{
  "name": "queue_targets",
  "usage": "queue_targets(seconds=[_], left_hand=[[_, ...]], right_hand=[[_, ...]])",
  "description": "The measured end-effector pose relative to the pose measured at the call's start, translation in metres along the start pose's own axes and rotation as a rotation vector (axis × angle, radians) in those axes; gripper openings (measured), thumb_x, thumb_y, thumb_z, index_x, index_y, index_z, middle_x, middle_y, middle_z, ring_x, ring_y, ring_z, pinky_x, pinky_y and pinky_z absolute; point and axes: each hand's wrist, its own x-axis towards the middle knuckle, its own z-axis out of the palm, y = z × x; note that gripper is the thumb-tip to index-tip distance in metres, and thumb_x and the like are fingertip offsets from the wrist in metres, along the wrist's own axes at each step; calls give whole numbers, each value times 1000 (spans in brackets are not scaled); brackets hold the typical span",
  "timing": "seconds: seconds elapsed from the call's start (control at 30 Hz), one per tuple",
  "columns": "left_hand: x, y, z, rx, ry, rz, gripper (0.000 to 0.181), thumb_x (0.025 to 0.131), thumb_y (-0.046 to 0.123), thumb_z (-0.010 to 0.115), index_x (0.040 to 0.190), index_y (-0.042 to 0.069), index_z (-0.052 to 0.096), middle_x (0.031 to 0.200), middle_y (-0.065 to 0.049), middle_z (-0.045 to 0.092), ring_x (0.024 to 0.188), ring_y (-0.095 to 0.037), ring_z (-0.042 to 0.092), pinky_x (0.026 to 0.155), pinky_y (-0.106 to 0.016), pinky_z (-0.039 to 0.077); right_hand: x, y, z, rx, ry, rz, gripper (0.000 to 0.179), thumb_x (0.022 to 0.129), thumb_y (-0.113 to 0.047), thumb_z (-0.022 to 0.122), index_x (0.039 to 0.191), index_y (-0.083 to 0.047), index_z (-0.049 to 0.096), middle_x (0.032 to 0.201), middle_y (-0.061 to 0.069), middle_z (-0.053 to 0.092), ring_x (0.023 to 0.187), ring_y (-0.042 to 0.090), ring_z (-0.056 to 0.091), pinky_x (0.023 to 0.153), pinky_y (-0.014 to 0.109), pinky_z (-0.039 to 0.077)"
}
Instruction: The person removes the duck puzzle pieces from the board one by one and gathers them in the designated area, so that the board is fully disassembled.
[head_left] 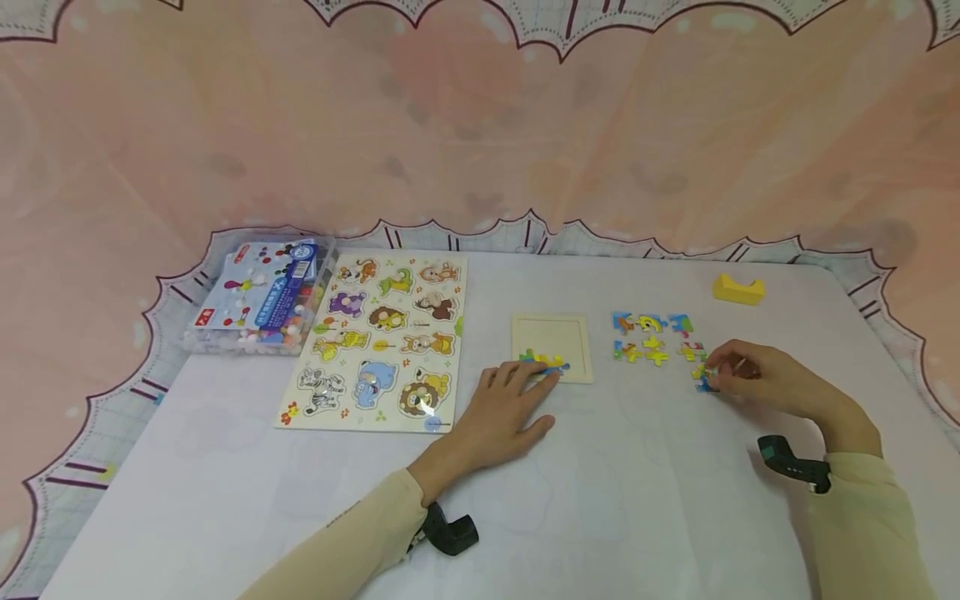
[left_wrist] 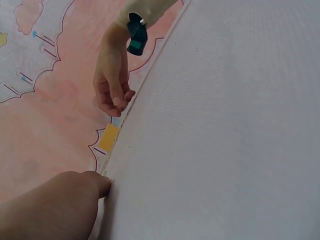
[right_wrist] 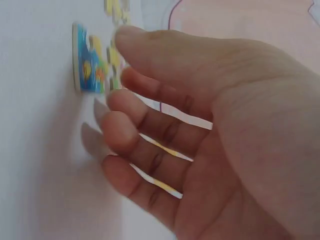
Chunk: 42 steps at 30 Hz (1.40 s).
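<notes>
My left hand (head_left: 506,417) lies with loosely spread fingers at the lower edge of a small wooden puzzle tray (head_left: 581,350). Its fingertips touch a row of joined jigsaw pieces (head_left: 558,364) along the tray's bottom, partly hiding them. To the right, my right hand (head_left: 768,379) hovers with bent, relaxed fingers beside a blue corner jigsaw piece (right_wrist: 84,77). In the right wrist view, thumb and forefinger stand apart, with nothing between them, and the piece lies on the table past the fingertips. Loose jigsaw pieces (head_left: 654,350) lie in rows between tray and right hand.
An animal peg puzzle board (head_left: 375,342) lies left of the tray. Beyond it stands a clear plastic box (head_left: 258,292) with coloured beads and a printed card. A yellow notched block (head_left: 738,289) sits at the back right of the white-covered table (head_left: 600,508).
</notes>
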Motion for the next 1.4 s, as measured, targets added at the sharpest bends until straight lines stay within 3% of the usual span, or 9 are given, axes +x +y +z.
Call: queue_targets(seconds=[0.13,0.37,0.73,1.07,1.4], left_hand=[[0,0,0,1,6,5,55,95,42,48,145,20,39,147,-4,38,129,-23,35,99,-40,31],[-1,0,0,-6,0,-1,55,95,43,47,145,21,39,147,-3,37,130,-22,34,99,-40,31],[-2,-1,1,-39,15,-22,54,94,43,50,143,21,40,144,-4,40,130,-21,35,99,-39,32],[-2,1,1,-61,47,-34,51,93,45,52,139,25,46,140,-9,38,129,-24,32,96,-39,32],[-3,0,3,0,62,-75,65,91,49,52,143,13,37,135,-7,41,125,-23,35,96,-38,33]], right_hand=[[5,-14,5,12,40,-37,24,93,-30,59,109,-13,58,93,4,59,75,10,54,62,21,46],[25,-46,31,-1,79,-238,13,93,-20,59,104,-13,61,91,-2,61,79,8,53,66,21,47],[47,-83,61,10,91,-348,13,91,-13,61,105,-13,63,94,-4,62,82,10,54,72,23,47],[62,-108,78,2,111,-353,22,90,-13,63,111,-9,62,90,-3,60,80,11,52,71,23,46],[73,-125,87,-57,128,-295,17,87,-17,66,102,-11,66,88,-3,57,73,10,48,65,22,43]])
